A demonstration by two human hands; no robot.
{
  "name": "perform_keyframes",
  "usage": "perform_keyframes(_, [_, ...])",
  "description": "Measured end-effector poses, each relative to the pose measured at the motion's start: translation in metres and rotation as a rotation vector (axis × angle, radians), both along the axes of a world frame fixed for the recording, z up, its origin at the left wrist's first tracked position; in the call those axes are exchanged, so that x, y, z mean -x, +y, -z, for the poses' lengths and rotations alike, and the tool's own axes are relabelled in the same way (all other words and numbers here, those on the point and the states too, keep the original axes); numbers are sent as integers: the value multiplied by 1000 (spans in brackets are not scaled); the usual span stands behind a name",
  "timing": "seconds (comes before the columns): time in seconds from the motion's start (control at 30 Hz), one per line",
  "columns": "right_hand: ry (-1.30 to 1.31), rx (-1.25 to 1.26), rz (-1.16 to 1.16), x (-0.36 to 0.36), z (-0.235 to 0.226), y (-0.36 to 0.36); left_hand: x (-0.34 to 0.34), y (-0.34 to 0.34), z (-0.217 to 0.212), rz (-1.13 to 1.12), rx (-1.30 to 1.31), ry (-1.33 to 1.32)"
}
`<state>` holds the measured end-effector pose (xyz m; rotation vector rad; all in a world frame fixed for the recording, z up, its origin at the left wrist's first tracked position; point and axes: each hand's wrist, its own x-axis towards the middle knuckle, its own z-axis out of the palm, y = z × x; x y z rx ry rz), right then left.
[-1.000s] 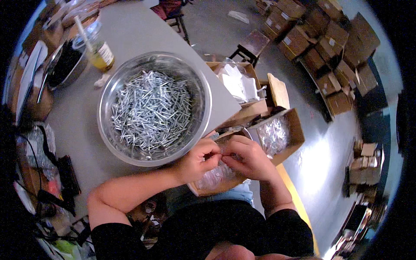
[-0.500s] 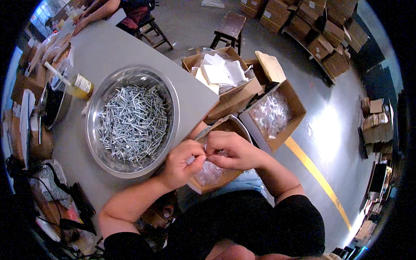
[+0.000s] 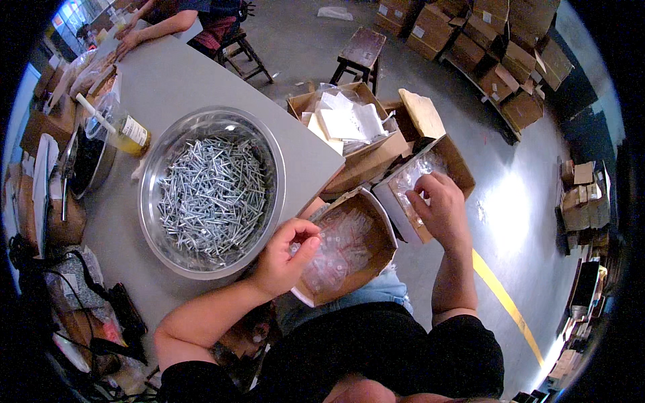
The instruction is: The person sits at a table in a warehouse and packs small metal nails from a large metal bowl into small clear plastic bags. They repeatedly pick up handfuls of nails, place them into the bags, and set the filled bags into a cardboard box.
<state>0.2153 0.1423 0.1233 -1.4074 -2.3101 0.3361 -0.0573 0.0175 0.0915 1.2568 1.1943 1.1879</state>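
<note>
My left hand (image 3: pixel 285 258) is curled at the left rim of a cardboard box (image 3: pixel 384 258) on my lap. A small pale bit shows among its fingers, too small to name. Small clear plastic bags (image 3: pixel 342 245) with thin red lines lie in that box. My right hand (image 3: pixel 440 207) is over a second cardboard box (image 3: pixel 460 161) farther right, its fingers bent and the thumb a little apart from them. Nothing shows between them. Clear plastic packets (image 3: pixel 424 163) lie in this second box, partly covered by the hand. A steel bowl (image 3: pixel 279 168) of silvery screws (image 3: pixel 211 198) stands left of my left hand.
The bowl stands on a grey table (image 3: pixel 168 74). A carton of white papers (image 3: pixel 349 121) is beyond the table corner. A bottle of yellow liquid (image 3: pixel 133 136) is beside the bowl. Across the table are another person's hands (image 3: pixel 127 43). A wooden stool (image 3: pixel 361 50) stands behind.
My hands were together over the lap box. Now my right hand has moved right to the second box, uncovering the bags in the lap box. My left hand has stayed near its place.
</note>
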Motion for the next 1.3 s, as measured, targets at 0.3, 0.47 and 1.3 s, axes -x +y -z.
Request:
perform_keyframes(0.3, [-337,289,-358,118,116,-58,-2,2,-3,-10,57,75])
perform_keyframes(0.47, [-168,244,-391,117,145,-58,-2,3,-3,-19,31,71])
perform_keyframes(1.3, [17,-88,-1109,182,-59,-22,-19,2,32,120,-264,181])
